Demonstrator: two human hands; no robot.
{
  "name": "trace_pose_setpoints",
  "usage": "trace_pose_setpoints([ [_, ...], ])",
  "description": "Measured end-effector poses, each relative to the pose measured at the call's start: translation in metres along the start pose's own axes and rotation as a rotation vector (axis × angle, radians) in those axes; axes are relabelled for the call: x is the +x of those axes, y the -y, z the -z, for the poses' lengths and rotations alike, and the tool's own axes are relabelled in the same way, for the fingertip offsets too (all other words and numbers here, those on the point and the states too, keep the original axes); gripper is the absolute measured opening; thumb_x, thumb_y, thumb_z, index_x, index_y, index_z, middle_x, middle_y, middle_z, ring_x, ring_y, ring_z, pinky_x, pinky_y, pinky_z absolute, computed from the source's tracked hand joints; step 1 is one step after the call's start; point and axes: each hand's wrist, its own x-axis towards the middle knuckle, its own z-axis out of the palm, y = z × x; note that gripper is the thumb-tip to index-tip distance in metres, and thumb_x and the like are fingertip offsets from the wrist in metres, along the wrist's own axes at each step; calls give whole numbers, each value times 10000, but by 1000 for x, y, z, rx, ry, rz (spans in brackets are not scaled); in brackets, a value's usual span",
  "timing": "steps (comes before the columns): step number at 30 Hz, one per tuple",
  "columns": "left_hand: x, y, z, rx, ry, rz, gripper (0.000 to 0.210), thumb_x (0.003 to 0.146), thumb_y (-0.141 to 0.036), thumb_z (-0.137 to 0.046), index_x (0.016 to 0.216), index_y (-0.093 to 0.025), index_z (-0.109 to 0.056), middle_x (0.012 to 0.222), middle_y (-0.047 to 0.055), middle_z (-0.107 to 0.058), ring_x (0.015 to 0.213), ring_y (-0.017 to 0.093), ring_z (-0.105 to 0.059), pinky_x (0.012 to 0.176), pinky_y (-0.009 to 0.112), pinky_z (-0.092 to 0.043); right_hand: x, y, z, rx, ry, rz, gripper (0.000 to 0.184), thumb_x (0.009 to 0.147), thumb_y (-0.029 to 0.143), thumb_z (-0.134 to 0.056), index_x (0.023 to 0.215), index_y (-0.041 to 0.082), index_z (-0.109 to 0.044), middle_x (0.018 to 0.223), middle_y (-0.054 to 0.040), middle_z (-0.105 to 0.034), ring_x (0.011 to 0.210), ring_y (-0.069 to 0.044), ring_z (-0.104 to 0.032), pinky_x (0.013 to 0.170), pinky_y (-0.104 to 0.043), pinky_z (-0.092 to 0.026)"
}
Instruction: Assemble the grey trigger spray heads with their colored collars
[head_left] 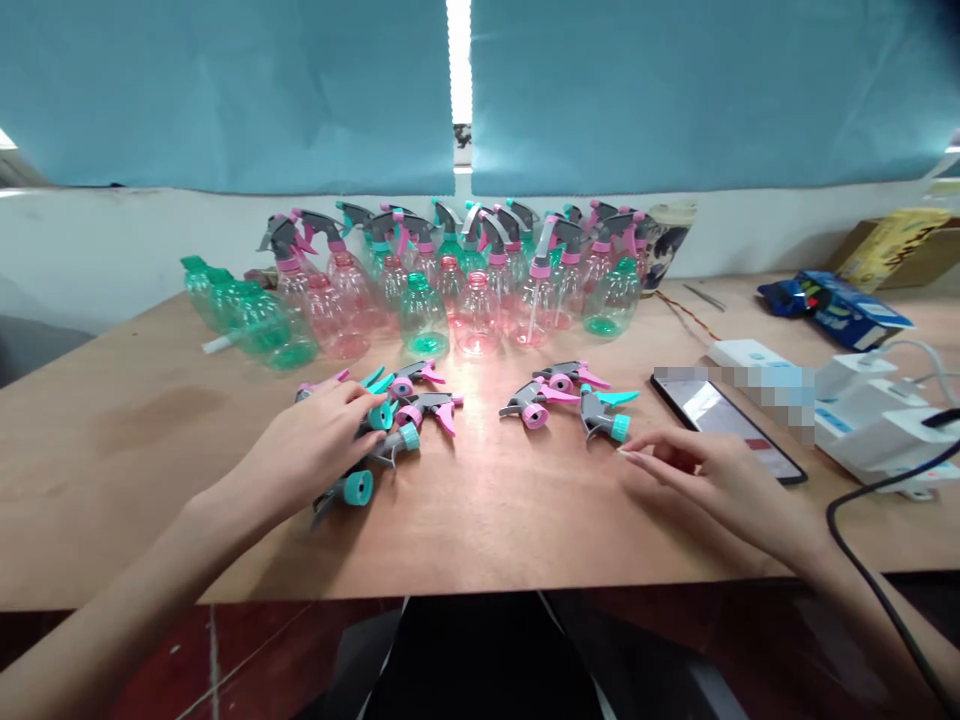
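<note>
My left hand [326, 437] reaches over a loose pile of grey spray trigger heads on the left of the table. Its fingers close round a trigger head with a teal collar [381, 416]. Other trigger heads with pink and teal parts, such as a pink-levered one [431, 408], lie against it. To the right, my right hand [694, 465] hovers low with thumb and forefinger pinched together; a tiny pale thing shows at the tips, too small to name. Just beyond those fingertips lies a teal trigger head [602, 415], beside two pink ones.
Clear green bottles [425, 320] and pink bottles [478, 318] stand in rows at the back, many with spray heads fitted. A phone [727, 425], a power strip with chargers [862, 410], a black cable [862, 560] and a blue snack packet [847, 308] occupy the right side.
</note>
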Motion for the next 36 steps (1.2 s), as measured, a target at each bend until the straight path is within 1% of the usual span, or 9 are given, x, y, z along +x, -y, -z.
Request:
trace_pose_setpoints([
  [3,18,-33,9,37,-24,-41,277,908,-269,-477,1108,-142,-621,986,111,-633,900,280,-577,762,396,-466,-5,-10,0,10,-19,-48,285,894,425,-494,905,206,-677,574,3,-595,517,-152,-539,477,-263,-397],
  [6,46,-80,9,-94,-23,-117,252,897,-263,-531,1078,-116,-626,970,111,-634,932,267,-573,799,388,-463,-8,-14,-3,71,-22,-93,291,893,430,-495,887,199,-672,576,0,-615,524,-155,-566,494,-264,-422],
  [11,97,-155,-23,-269,64,-386,208,900,-170,-511,1083,-132,-603,1056,100,-589,985,230,-534,810,328,-458,-11,-15,-2,172,-24,-148,285,879,443,-520,848,198,-663,563,14,-635,489,-142,-570,482,-252,-417],
  [15,127,-185,-47,-273,62,-439,286,858,-164,-583,1129,-73,-563,1096,151,-559,1051,277,-487,845,354,-440,-14,-22,6,203,-27,-170,279,875,430,-532,857,182,-659,561,4,-642,520,-152,-592,511,-256,-425],
  [21,135,-185,-52,-296,75,-450,218,874,-167,-557,1066,-66,-578,1045,159,-567,1040,294,-480,836,377,-436,-10,-29,5,228,-51,-200,285,858,436,-555,856,171,-659,606,-8,-651,548,-152,-598,525,-259,-433],
  [24,121,-182,-49,-326,88,-448,136,902,-162,-508,993,-102,-589,1006,114,-570,965,243,-510,819,346,-444,0,-24,3,290,-80,-167,288,853,439,-567,892,171,-667,723,-32,-682,625,-160,-607,558,-267,-449],
  [28,93,-174,-39,-421,73,-374,177,918,-213,-508,1081,-148,-534,1011,64,-564,910,197,-536,716,289,-464,16,-4,6,383,-129,-90,258,859,420,-583,954,192,-658,847,-34,-691,753,-167,-621,618,-270,-466],
  [32,66,-149,-20,-728,-43,-176,185,889,-188,-565,1072,-209,-554,955,5,-598,781,137,-558,722,260,-459,34,24,8,404,-103,6,214,865,395,-590,925,200,-654,853,-21,-684,757,-156,-617,605,-257,-460],
  [36,49,-117,-9,-733,-209,-10,248,832,-162,-636,1065,-229,-585,845,-23,-606,702,122,-547,693,253,-443,51,50,2,359,-51,172,118,876,293,-590,872,198,-660,789,8,-673,657,-108,-576,537,-215,-425],
])
